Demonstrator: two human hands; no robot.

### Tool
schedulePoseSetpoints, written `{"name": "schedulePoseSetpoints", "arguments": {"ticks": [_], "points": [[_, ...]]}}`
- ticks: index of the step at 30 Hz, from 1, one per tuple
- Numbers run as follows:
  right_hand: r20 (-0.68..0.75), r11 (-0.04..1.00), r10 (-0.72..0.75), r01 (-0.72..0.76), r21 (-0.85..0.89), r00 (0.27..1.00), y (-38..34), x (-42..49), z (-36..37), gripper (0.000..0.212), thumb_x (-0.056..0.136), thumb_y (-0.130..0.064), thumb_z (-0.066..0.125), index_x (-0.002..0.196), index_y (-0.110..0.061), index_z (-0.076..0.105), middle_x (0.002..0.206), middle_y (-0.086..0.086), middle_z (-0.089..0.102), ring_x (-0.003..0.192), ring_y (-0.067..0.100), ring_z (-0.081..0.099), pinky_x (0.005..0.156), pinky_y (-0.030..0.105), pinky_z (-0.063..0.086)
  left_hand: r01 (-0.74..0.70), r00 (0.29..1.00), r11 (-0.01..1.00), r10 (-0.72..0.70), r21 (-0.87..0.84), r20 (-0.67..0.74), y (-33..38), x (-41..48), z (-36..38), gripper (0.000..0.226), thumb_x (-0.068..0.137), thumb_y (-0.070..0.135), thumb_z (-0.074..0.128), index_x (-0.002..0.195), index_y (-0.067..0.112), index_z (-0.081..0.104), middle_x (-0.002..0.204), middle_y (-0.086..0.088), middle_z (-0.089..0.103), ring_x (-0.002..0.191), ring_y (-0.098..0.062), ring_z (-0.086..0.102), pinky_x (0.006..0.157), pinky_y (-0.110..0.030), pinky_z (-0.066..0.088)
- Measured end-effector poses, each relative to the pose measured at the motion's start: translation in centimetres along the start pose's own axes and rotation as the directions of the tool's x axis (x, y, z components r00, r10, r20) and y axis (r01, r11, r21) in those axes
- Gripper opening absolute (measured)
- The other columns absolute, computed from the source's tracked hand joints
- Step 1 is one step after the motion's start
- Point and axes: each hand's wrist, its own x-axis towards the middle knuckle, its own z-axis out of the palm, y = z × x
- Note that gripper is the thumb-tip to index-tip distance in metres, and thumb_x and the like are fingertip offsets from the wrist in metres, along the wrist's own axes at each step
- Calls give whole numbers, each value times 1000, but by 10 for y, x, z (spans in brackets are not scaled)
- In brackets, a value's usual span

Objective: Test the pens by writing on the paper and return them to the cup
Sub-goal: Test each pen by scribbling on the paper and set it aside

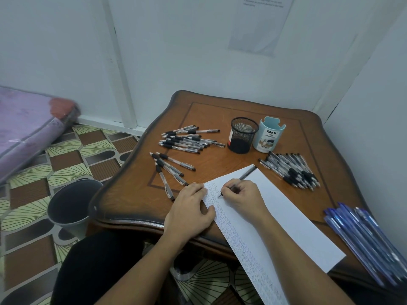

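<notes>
Right hand (242,195) pinches pen (239,181), tip on paper (275,216), test stroke. Left hand (190,209) lies flat, fingers straight, pinning the sheet so it won't slide.

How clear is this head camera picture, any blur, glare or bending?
Head view: soft, even light, no harsh glare on the table. Head view: wide-angle bending bows the wall lines and table edge. Head view: blue pens at the right edge look smeared; marks on the paper are too fine to read.
</notes>
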Motion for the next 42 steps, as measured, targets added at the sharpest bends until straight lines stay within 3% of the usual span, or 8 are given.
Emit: {"name": "schedulePoseSetpoints", "arguments": {"ticks": [3, 7, 11, 18, 25, 42], "points": [[-2, 1000, 9, -9, 16, 1000, 0, 0, 0, 16, 86, -7, 65, 72, -11, 73, 62, -4, 62, 59, 4, 49, 56, 19, 40, -1, 1000, 1000, 1, 1, 1, 0, 0, 0, 56, 89, 40, 58, 139, 15, 52, 148, 6, 43, 140, -8, 27, 112, -21, 20], [-37, 994, 48, -44, 104, 998, 1, 1, -4, 17, 88, -7, 64, 74, -10, 73, 71, 20, 60, 60, 13, 47, 56, 32, 38, -5, 1000, 1000, 5, 3, 11, -1, -1, -1, 57, 90, 41, 57, 140, 15, 50, 149, 6, 41, 141, -8, 26, 113, -22, 20], [-38, 995, 45, -42, 95, 998, 0, -1, -3, 18, 87, -6, 64, 72, -11, 72, 72, 22, 60, 60, 13, 46, 57, 32, 38, -5, 1000, 1000, 5, 5, 13, -1, 0, -1, 57, 90, 41, 56, 140, 15, 50, 149, 7, 41, 141, -8, 26, 113, -22, 20], [-19, 998, 45, -44, 42, 999, -2, -1, -3, 21, 86, -6, 65, 69, -15, 74, 64, 4, 63, 61, 8, 48, 58, 28, 40, 3, 1000, 1000, -3, -1, 16, -1, 0, -1, 57, 89, 41, 57, 139, 15, 51, 148, 7, 42, 141, -8, 27, 113, -24, 22], [-2, 998, 26, -26, 52, 1000, -3, -2, -4, 21, 86, -5, 64, 70, -15, 74, 71, 12, 65, 64, 11, 49, 61, 30, 41, 0, 1000, 1000, 0, 6, 23, -1, 1, -1, 57, 90, 42, 56, 140, 15, 51, 149, 7, 41, 142, -8, 26, 114, -24, 21], [-11, 999, 24, -24, 38, 1000, 1, -1, -2, 18, 85, -6, 64, 71, -12, 74, 64, 4, 63, 60, 5, 49, 56, 22, 40, 4, 1000, 1000, -5, 4, 19, 0, 0, -1, 57, 90, 42, 56, 140, 17, 50, 149, 8, 41, 142, -6, 25, 113, -23, 21]]}}
